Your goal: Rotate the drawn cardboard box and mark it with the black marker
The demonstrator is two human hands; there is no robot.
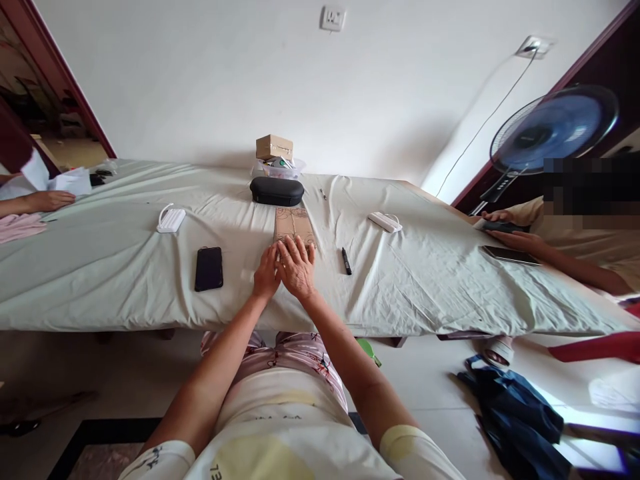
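Spread flat, my right grip (299, 272) lay over the near end of the brown patterned booklet (290, 222) on the counter (120, 273); whether my curled left grip (267, 272) held anything, I couldn't tell. The booklet looked light, stiffish, best taken by its sides.
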